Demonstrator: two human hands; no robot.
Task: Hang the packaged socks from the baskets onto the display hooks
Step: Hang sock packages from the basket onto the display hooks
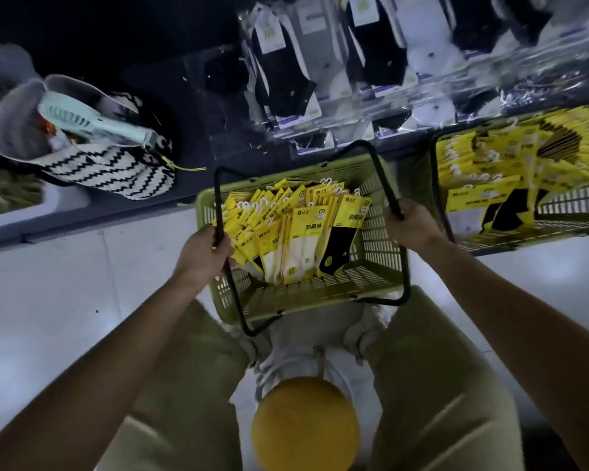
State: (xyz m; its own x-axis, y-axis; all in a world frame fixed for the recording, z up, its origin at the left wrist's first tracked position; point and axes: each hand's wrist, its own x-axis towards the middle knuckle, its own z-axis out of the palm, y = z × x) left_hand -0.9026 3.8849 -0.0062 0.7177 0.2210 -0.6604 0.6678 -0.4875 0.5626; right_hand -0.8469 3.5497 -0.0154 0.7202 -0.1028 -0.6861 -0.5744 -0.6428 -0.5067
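Note:
A green plastic basket sits on the floor in front of my feet, filled with yellow-packaged socks with white hooks. My left hand grips the basket's left black handle. My right hand grips the right black handle. A second green basket of the same yellow sock packs stands at the right. Above, clear-packaged black, grey and white socks hang on the display.
A black-and-white zigzag bag holding a mint-green fan lies on the dark ledge at the left. A yellow round thing sits below between my knees. Pale floor tiles spread to the left.

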